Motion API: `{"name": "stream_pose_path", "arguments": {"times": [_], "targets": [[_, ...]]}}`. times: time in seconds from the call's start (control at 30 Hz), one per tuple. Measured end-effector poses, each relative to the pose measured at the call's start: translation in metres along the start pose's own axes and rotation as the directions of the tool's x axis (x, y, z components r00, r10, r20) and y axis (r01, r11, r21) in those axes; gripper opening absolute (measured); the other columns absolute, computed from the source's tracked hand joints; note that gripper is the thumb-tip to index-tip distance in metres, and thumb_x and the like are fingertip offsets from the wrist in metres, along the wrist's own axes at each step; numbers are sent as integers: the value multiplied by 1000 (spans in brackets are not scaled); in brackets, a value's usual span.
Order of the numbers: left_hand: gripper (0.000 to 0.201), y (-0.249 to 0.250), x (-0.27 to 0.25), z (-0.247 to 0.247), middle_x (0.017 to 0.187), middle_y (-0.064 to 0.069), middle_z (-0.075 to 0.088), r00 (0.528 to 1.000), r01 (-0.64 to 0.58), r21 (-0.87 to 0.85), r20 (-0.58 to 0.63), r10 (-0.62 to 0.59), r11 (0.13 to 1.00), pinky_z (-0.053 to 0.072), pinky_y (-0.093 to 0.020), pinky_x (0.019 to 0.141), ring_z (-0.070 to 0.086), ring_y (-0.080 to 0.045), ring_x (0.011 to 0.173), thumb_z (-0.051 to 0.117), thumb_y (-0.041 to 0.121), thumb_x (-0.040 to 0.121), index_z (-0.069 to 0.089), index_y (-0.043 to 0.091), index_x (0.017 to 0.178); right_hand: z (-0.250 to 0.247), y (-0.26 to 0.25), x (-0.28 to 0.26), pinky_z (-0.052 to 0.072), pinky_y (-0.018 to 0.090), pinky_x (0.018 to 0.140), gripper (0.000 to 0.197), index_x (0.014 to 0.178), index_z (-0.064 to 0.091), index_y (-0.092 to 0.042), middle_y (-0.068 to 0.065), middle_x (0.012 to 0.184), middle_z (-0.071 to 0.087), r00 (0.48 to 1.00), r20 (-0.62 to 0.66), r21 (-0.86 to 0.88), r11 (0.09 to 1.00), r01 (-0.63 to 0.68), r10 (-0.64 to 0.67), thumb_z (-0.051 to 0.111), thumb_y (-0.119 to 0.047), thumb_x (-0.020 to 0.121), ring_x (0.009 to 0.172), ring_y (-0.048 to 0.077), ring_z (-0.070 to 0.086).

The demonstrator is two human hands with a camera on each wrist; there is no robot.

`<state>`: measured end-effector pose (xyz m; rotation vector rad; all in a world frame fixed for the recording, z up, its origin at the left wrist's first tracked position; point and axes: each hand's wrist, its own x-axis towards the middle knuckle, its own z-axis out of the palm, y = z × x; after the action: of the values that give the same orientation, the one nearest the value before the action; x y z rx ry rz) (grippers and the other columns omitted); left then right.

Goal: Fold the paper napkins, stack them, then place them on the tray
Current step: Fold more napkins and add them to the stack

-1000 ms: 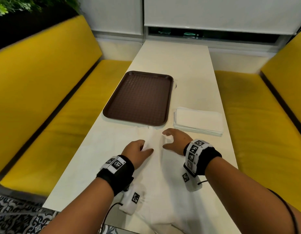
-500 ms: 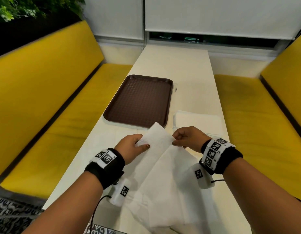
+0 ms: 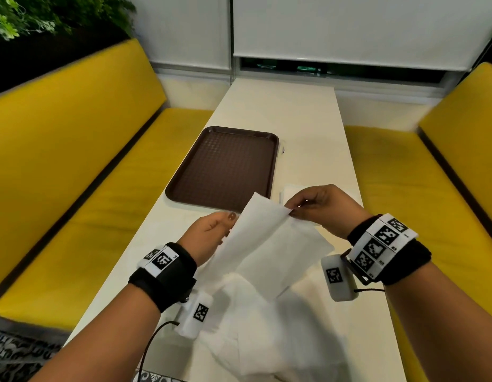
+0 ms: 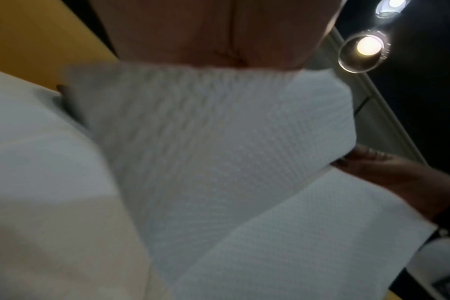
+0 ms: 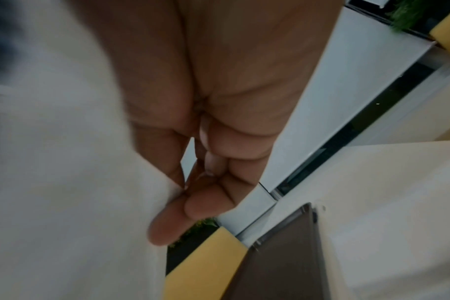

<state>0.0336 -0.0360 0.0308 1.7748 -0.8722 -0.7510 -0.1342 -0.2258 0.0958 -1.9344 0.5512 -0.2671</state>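
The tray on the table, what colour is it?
The tray is dark brown with a fine grid texture. The head view shows it best.

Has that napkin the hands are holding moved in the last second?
Yes. The napkin has been lifted off the table, its far edge now overlapping the tray's near rim.

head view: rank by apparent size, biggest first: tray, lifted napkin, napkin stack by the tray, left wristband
1. Tray and lifted napkin: look alike in area; the napkin is nearer the camera, so unranked.
2. Left wristband.
3. Napkin stack: smallest as seen, but mostly hidden behind the right hand.
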Motion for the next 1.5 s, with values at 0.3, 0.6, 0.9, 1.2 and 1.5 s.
{"name": "stream_pose_path", "arguments": {"times": [0.3, 0.6, 0.9, 1.2, 1.5], "targets": [[31, 11, 8, 35, 96, 2, 68, 930, -165, -181, 298, 214, 969, 49, -35, 89, 61, -14, 92, 61, 40, 85, 64, 13, 102, -4, -17, -9, 55, 20, 80, 19, 87, 76, -6, 3, 91, 74, 992, 47, -33, 993, 117, -115, 65, 8, 83, 86, 11, 69], [27, 13, 13, 44, 92, -18, 68, 971, -138, -165, 171, 167, 976, 51, -48, 80, 61, -25, 81, 68, 46, 82, 64, 19, 87, -19, -5, -17, 52, 23, 69, 26, 110, 68, -14, 8, 98, 70, 994, 18, 144, 984, -105, 104, 53, -31, 96, 70, 10, 62], [8, 23, 34, 64, 82, 3, 72, 975, -100, -103, 188, 118, 990, 52, -28, 68, 66, -12, 72, 69, 24, 87, 66, 18, 88, -44, 28, -11, 53, 45, 84, 18, 92, 71, -7, 14, 92, 72, 989, -50, -108, 984, -141, 136, 69, -24, 87, 83, 27, 66], [16, 14, 70, 80, 90, 0, 72, 988, 47, -149, 153, -24, 988, 51, -24, 65, 65, -14, 78, 68, 14, 87, 64, 22, 100, -102, 63, -4, 52, 51, 88, 15, 99, 70, -4, 18, 105, 71, 913, -349, 242, 961, -131, 212, 64, -16, 90, 93, 37, 65], [24, 15, 131, 107, 90, -12, 61, 991, 130, -138, -22, -135, 982, 48, -24, 55, 59, -20, 76, 63, 13, 90, 54, 10, 112, -113, 130, 2, 51, 21, 49, 23, 103, 64, 8, 21, 89, 69, 816, -289, 397, 839, -373, 500, 68, -8, 87, 61, 15, 65]]}}
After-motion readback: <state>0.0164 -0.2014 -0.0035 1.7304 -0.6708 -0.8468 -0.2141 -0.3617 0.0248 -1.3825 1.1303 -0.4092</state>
